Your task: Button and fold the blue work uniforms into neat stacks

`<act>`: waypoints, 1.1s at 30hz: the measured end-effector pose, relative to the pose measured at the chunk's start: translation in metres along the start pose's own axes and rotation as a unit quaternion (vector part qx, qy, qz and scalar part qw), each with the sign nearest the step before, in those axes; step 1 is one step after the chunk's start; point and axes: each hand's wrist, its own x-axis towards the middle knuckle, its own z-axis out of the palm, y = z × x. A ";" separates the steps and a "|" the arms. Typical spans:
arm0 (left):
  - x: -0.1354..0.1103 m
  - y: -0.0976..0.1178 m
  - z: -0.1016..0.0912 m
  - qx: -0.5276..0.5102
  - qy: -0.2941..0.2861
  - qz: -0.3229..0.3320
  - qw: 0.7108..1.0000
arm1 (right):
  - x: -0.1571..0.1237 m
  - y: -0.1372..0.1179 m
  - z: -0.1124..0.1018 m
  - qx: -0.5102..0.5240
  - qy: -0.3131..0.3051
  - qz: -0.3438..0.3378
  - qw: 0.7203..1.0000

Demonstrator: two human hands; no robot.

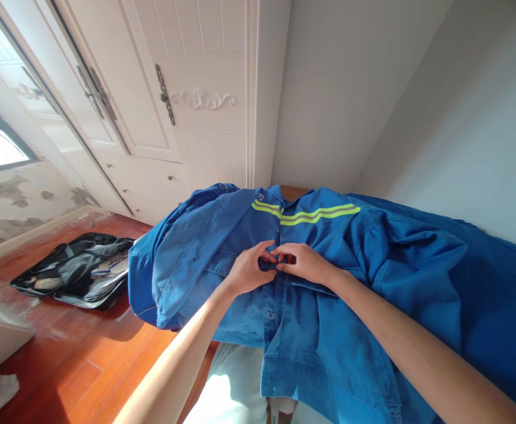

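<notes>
A blue work jacket (328, 335) with a yellow-green reflective stripe (319, 215) across its chest lies spread out before me, collar at the far end. Both my hands meet at its front placket, below the stripe. My left hand (251, 268) pinches the placket edge between thumb and fingers. From the other side, my right hand (304, 262) pinches the cloth at the same spot, its fingertips nearly touching the left ones. Whatever fastener sits between the fingertips is hidden. Lower on the placket a button (270, 315) shows.
More blue cloth (496, 294) stretches to the right by the grey wall (473, 118). A white wardrobe (205, 135) stands behind. On the reddish wooden floor (85, 359) at left lies an open black suitcase (75, 268) with items inside.
</notes>
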 end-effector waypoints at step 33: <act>-0.005 0.006 -0.001 0.100 0.019 0.047 0.994 | -0.002 -0.002 0.007 -0.037 0.028 -0.011 0.999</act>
